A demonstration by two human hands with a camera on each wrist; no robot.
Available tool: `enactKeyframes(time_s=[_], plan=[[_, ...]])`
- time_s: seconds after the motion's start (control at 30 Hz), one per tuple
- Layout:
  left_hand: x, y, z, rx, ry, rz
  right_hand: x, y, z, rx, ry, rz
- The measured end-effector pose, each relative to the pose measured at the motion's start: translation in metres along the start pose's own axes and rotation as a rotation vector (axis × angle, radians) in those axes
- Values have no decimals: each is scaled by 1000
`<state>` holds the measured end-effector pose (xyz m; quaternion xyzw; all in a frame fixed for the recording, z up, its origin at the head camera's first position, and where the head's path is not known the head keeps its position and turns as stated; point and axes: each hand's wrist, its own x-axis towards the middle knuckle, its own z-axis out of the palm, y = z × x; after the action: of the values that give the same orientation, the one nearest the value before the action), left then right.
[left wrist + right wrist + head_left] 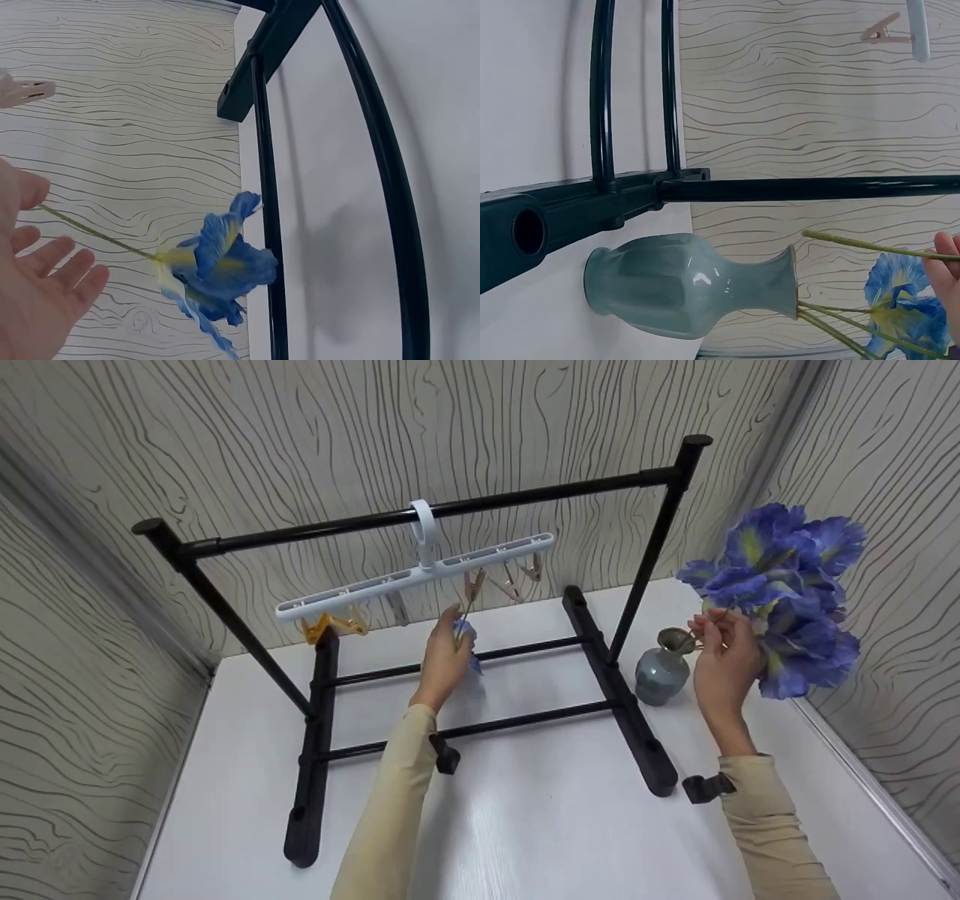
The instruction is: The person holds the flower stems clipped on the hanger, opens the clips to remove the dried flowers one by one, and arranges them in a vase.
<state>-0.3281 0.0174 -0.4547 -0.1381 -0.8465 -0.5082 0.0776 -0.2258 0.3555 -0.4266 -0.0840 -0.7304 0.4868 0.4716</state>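
Observation:
Beneath a light blue clip hanger [352, 591], a blue iris [217, 262] hangs head down, its stem running up to a pink clip [474, 583]. My left hand [447, 656] is beside that stem, fingers loosely spread in the left wrist view; the thumb hides part of the stem. On the right, my right hand [726, 656] pinches the green stem [870, 246] of an artificial iris between thumb and fingers. The stem's cut end is just outside the mouth of a grey-green vase [682, 285]. Other iris stems stand in the vase, their blue blooms [780, 562] bunched around my right hand.
The hanger hooks over the top bar [525, 497] of a black rack standing on a white table [510, 825]. More pink clips [532, 568] and yellow clips [334, 626] hang from it. The vase stands by the rack's right foot [630, 712]. Wood-grain-patterned walls [300, 435] surround the table.

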Motion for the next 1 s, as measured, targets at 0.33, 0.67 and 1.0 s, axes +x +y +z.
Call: enactKeyframes(time_s=[0.33, 0.67, 1.0], plan=[[-5, -3, 2, 53, 24, 147, 3, 13, -2, -200, 121, 26], [-15, -14, 5, 22, 90, 206, -11, 37, -5, -45, 41, 67], [-21, -17, 7, -18, 80, 189, -23, 62, 3, 202, 195, 263]])
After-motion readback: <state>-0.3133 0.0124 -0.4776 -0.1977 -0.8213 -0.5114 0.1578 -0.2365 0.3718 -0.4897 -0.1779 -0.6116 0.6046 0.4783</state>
